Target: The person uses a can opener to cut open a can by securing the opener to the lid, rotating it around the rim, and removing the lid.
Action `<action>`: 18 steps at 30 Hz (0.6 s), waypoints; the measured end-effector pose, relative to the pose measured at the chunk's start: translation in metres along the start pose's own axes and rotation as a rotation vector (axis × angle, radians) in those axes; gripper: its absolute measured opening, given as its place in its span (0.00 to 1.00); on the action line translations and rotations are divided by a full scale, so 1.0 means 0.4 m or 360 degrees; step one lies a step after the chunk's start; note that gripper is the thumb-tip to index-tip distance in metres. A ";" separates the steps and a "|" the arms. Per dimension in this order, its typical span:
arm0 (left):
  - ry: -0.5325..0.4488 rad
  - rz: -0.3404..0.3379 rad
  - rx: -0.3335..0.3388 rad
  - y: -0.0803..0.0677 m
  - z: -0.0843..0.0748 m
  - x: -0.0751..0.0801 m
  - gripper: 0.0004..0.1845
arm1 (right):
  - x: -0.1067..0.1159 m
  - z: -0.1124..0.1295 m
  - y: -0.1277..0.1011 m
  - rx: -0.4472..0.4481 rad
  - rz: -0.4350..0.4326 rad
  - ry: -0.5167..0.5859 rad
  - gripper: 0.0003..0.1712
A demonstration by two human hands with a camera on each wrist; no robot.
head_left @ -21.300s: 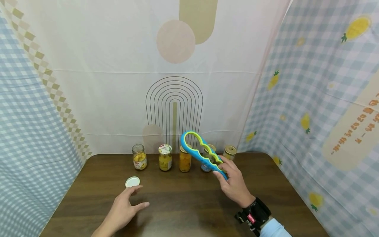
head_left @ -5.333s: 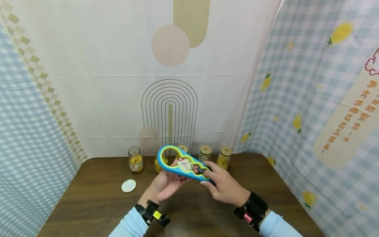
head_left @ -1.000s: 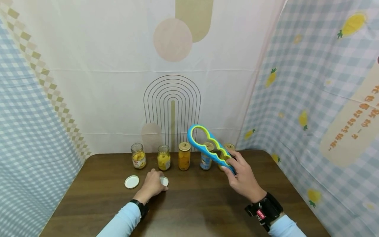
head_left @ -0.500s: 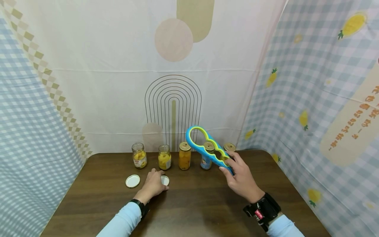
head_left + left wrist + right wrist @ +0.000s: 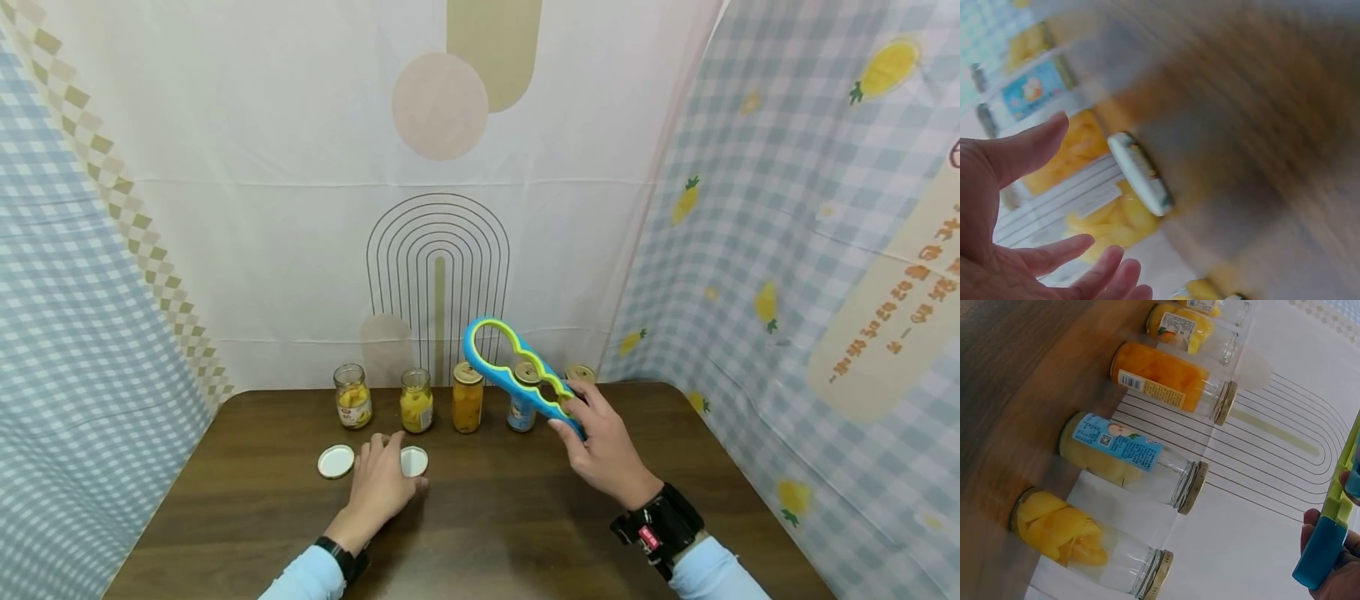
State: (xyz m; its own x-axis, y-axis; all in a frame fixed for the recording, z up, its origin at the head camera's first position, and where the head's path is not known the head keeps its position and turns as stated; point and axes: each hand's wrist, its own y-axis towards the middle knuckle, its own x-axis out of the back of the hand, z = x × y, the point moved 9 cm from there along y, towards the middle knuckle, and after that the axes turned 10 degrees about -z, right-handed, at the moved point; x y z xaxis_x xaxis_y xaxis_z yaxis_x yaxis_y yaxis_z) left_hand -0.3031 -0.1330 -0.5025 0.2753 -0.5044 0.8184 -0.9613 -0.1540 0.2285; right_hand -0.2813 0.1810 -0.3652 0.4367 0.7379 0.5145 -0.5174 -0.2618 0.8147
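Observation:
My right hand (image 5: 611, 450) grips the handle end of a blue and lime-green jar opener (image 5: 491, 372), held up in front of the right-hand jars. The left hand (image 5: 378, 479) has its fingers spread, just left of a white jar lid (image 5: 414, 462) that lies upturned on the table. In the left wrist view, a gap shows between thumb and fingers, with the lid (image 5: 1140, 175) beyond them. A second upturned lid (image 5: 335, 461) lies further left. Behind the lids stand two lidless jars of yellow fruit, the left jar (image 5: 352, 404) and the second jar (image 5: 416, 408).
Three jars with gold lids continue the row: an orange-fruit jar (image 5: 467, 404), a blue-labelled jar (image 5: 1129, 459) and a yellow-fruit jar (image 5: 1085, 540). The row stands along the back edge of the brown wooden table (image 5: 495, 525), close to a hanging cloth (image 5: 300, 250).
Since the first frame the second jar's patterned lid has come off and now lies on the table. In the last half second my left hand has let go of it and moved left.

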 end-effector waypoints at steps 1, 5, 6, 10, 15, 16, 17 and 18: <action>-0.0009 -0.0015 -0.0004 -0.009 -0.004 0.011 0.47 | 0.000 0.001 0.002 0.0005 -0.0005 -0.0004 0.09; -0.0026 -0.0042 -0.0021 -0.045 -0.024 0.051 0.44 | 0.002 0.003 0.006 0.0021 -0.0023 -0.0022 0.10; -0.0032 -0.0049 -0.0022 -0.053 -0.030 0.061 0.44 | 0.003 0.004 0.006 0.0023 -0.0025 -0.0021 0.10; -0.0060 -0.0089 -0.0019 -0.086 -0.048 0.092 0.42 | 0.004 0.003 0.003 0.0011 -0.0023 -0.0015 0.10; -0.0059 -0.0136 -0.0045 -0.123 -0.061 0.116 0.40 | 0.004 -0.006 -0.006 -0.0027 -0.0016 -0.0016 0.10; -0.0047 -0.0139 -0.0055 -0.129 -0.061 0.117 0.39 | 0.004 -0.008 -0.008 -0.0035 -0.0016 -0.0016 0.10; -0.0036 -0.0146 -0.0070 -0.134 -0.062 0.118 0.39 | 0.005 -0.010 -0.009 -0.0043 -0.0014 -0.0014 0.10; -0.0024 -0.0152 -0.0078 -0.137 -0.061 0.119 0.39 | 0.005 -0.011 -0.010 -0.0050 -0.0014 -0.0014 0.10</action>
State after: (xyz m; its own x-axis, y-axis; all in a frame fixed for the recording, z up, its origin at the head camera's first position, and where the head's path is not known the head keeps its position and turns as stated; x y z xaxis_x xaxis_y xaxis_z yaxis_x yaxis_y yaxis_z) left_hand -0.2375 -0.1277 -0.4632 0.3655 -0.5021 0.7838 -0.9299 -0.1604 0.3309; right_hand -0.2817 0.1862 -0.3685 0.4476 0.7345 0.5101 -0.5365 -0.2357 0.8103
